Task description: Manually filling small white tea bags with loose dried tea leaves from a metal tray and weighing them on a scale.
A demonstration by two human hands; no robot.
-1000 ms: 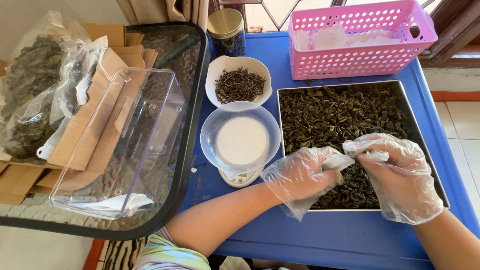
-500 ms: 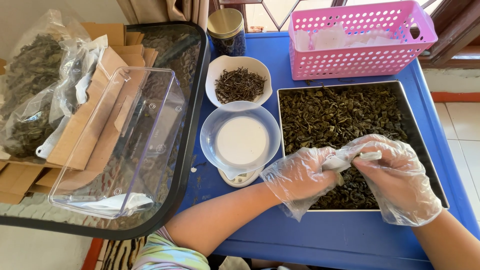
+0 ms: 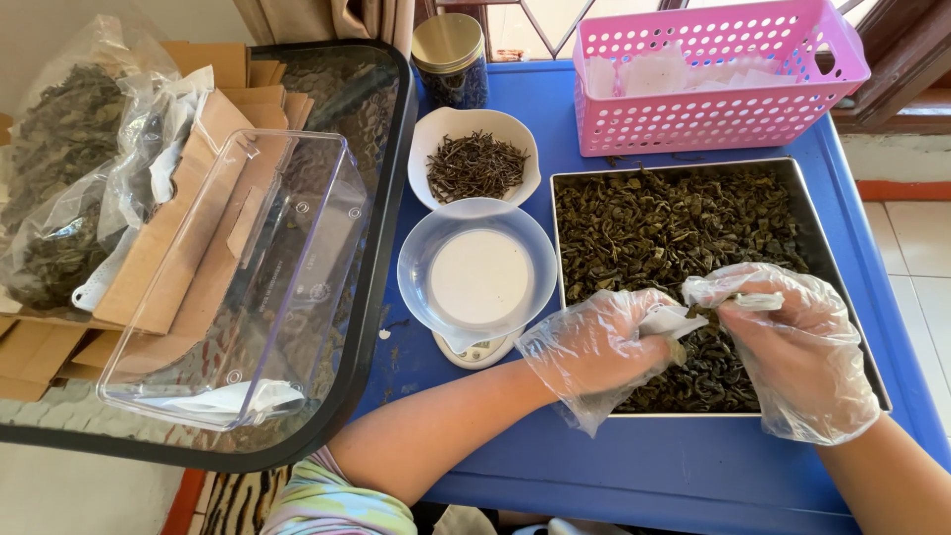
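Both my hands wear clear plastic gloves and hover over a metal tray point(image 3: 832, 253) full of dried dark green tea leaves point(image 3: 664, 223). A small white filter bag point(image 3: 670, 320) is pinched in my left hand point(image 3: 599, 347), its mouth turned to the right. My right hand point(image 3: 797, 342) sits just right of the bag, fingers closed on a pinch of leaves, a little apart from the bag's opening.
Left of the tray, a clear bowl point(image 3: 477, 272) rests on a small scale point(image 3: 479, 352). Behind it are a white bowl of dark twiggy tea point(image 3: 475, 163), a gold-lidded jar point(image 3: 449, 59) and a pink basket point(image 3: 715, 79) of white bags. A clear bin point(image 3: 243, 287) and cardboard lie far left.
My right hand went to the bag's mouth half a second ago and has since drawn back slightly to the right. My left hand has held the bag nearly still.
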